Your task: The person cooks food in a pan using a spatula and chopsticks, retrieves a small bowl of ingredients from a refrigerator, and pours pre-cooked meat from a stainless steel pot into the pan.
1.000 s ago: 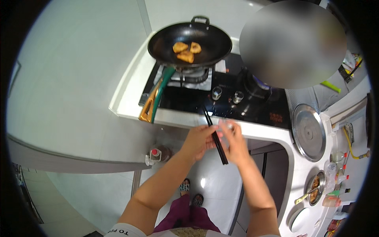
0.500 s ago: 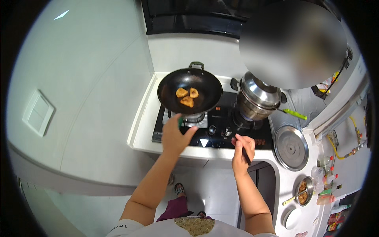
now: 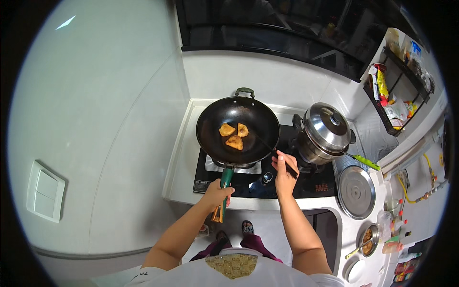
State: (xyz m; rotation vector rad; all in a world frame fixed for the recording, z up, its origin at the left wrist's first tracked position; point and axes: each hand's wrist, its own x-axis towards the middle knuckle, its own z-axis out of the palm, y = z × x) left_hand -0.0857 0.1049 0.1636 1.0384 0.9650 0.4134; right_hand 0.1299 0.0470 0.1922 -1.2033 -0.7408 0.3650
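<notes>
A dark wok [image 3: 210, 124] sits on the left burner of the black gas stove [image 3: 306, 184]. Three golden-brown fried pieces [image 3: 234, 142] lie close together in its bottom. My left hand [image 3: 218, 193] is wrapped round the wok's long green handle [image 3: 226, 178], whose wood-coloured end shows below my fist. Dark chopsticks [image 3: 264, 142] are held in my right hand [image 3: 285, 171], at the wok's right rim. Their tips reach in over the wok, to the right of the fried pieces.
On the right burner stands a lidded steel pot [image 3: 330, 131], with a green-handled utensil [image 3: 366, 162] beside it. Further right are a round metal lid [image 3: 356, 192], a small pan of food [image 3: 369, 239] and several bottles [image 3: 394, 225]. A wall rack [image 3: 397, 91] holds packets.
My left hand has closed round the wok handle, which now shows clearly. My right hand has brought the chopsticks up and left to the wok. The view has shifted somewhat.
</notes>
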